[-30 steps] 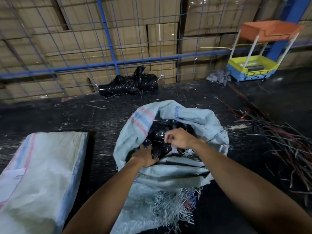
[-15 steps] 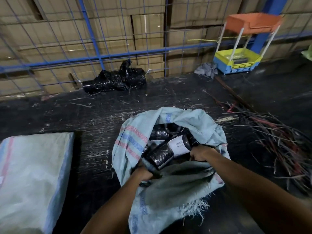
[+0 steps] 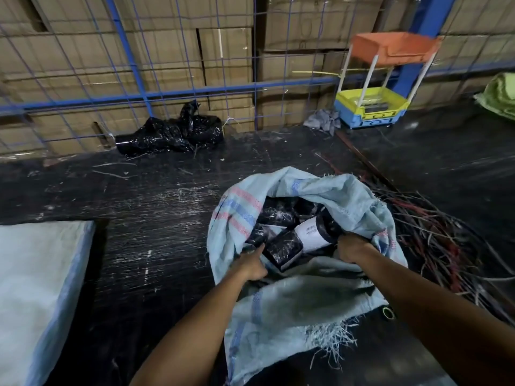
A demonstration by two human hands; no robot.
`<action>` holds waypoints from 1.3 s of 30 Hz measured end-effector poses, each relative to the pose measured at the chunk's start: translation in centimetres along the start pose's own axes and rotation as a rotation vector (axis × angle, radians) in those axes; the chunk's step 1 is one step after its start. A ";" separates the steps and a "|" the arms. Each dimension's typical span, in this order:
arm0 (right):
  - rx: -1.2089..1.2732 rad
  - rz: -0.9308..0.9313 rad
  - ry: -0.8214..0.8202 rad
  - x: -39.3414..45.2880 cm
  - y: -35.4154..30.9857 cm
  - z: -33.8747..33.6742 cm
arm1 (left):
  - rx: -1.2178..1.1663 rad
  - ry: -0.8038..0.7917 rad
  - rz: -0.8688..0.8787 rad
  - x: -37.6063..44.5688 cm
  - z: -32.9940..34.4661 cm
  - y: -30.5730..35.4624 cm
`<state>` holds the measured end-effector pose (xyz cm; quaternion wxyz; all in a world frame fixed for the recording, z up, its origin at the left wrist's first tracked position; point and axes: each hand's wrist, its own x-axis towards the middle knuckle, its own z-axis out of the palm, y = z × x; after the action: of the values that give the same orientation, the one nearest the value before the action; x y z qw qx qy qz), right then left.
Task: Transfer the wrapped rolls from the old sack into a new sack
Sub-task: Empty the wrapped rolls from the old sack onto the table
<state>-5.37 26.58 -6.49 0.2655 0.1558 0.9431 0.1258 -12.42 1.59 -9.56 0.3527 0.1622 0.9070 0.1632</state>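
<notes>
head view: both hands reach into the old sack (image 3: 301, 302) on the dark floor. left hand (image 3: 252, 264) and right hand (image 3: 351, 249) curl around a black wrapped roll (image 3: 299, 240) at its mouth. new sack (image 3: 36, 288) lies well left.

Open dark floor (image 3: 156, 218) lies between old sack (image 3: 306, 296) and flat sack (image 3: 36, 288); tangled straps (image 3: 434, 240) crowd the right edge.

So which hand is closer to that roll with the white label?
Right. The right hand is at the sack's rim, touching the white-labelled roll. The left hand is across the sack opening, by a black-wrapped roll.
</notes>
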 end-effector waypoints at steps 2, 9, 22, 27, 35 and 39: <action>0.067 0.033 0.073 0.9 -0.2 -0.9 | 0.362 0.114 -0.010 -0.8 -1.2 2.4; 0.683 -0.046 0.509 2.0 -3.0 -2.8 | 0.459 0.514 0.210 1.3 -0.8 8.6; -0.420 0.001 0.157 2.4 -5.5 -4.0 | 0.098 0.168 -0.053 4.6 2.0 5.8; -0.298 -0.265 0.342 2.6 -6.6 -4.6 | -0.336 0.346 -0.013 2.7 0.4 3.5; 0.259 -0.279 0.202 3.7 -3.1 -1.8 | -0.956 0.364 -0.065 -0.2 -3.6 -0.4; 0.322 -0.091 0.281 6.5 -1.3 2.1 | -1.201 0.437 -0.146 -2.3 -6.5 -3.5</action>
<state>-9.76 28.01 -11.67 0.1086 0.1344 0.9848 -0.0181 -15.95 -3.69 -5.17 0.1995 -0.1625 0.7171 0.6477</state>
